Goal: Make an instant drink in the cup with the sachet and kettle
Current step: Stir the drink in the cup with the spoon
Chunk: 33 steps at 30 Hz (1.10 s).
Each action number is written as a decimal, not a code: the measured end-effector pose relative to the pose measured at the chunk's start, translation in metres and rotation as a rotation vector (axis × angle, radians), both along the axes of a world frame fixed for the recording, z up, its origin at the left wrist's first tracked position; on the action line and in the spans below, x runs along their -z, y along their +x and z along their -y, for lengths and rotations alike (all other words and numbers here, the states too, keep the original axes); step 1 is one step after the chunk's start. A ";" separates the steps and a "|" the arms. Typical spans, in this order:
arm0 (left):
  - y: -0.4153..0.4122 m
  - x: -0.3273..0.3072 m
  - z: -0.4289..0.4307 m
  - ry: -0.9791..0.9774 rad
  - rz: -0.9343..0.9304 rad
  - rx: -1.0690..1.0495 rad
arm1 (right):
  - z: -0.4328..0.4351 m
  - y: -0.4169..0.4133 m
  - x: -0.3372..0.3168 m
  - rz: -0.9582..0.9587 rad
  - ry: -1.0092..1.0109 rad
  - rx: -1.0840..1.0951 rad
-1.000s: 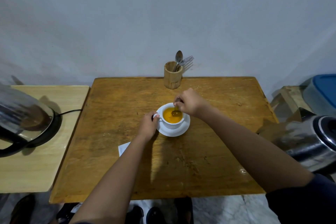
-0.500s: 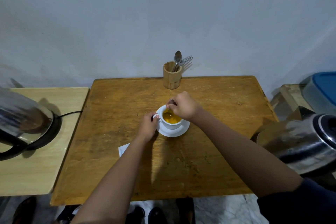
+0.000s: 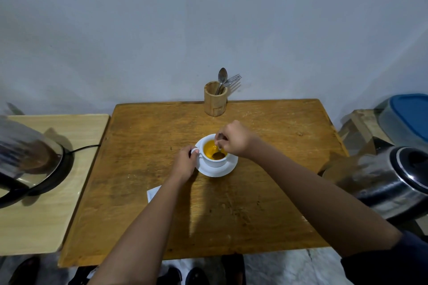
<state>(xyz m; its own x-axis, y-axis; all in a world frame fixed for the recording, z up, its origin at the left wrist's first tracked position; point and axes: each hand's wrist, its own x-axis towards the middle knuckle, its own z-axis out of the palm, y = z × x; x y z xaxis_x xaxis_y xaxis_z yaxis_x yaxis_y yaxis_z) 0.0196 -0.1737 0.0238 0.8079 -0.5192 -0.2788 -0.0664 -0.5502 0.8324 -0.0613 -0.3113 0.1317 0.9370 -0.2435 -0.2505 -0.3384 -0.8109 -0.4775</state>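
Observation:
A white cup (image 3: pixel 214 161) full of orange drink stands on a white saucer (image 3: pixel 228 168) in the middle of the brown wooden table (image 3: pixel 266 203). My left hand (image 3: pixel 184 163) grips the cup's handle. My right hand (image 3: pixel 234 140) is over the cup, pinching a metal spoon (image 3: pixel 218 154) whose bowl dips into the drink. A white sachet (image 3: pixel 153 193) lies on the table, partly hidden under my left forearm. One steel kettle (image 3: pixel 27 159) sits on its black base on the pale side table at the left.
A wooden holder (image 3: pixel 215 99) with a spoon and fork stands at the table's far edge by the wall. A second steel kettle (image 3: pixel 384 180) is at the right, beside a blue-lidded container (image 3: pixel 410 115). Shoes show below the near edge.
My right hand has shifted slightly over the cup, and the spoon's bowl has moved around inside the drink. My left hand has stayed on the handle.

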 end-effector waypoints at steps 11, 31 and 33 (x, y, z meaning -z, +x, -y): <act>-0.004 -0.007 -0.001 -0.012 -0.011 0.006 | -0.011 0.005 0.012 0.140 -0.009 0.065; -0.004 -0.015 0.005 0.120 0.035 0.033 | 0.010 -0.023 -0.031 0.368 -0.067 0.046; -0.002 -0.015 0.005 0.131 0.038 0.045 | 0.009 -0.024 -0.039 0.399 -0.063 0.008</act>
<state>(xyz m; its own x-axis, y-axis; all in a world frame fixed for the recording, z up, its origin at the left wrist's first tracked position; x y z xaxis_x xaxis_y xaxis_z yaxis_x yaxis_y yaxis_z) 0.0176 -0.1784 0.0389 0.7959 -0.5165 -0.3159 -0.1240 -0.6498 0.7500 -0.0856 -0.3208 0.1702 0.9556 -0.2547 0.1481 -0.1432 -0.8408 -0.5221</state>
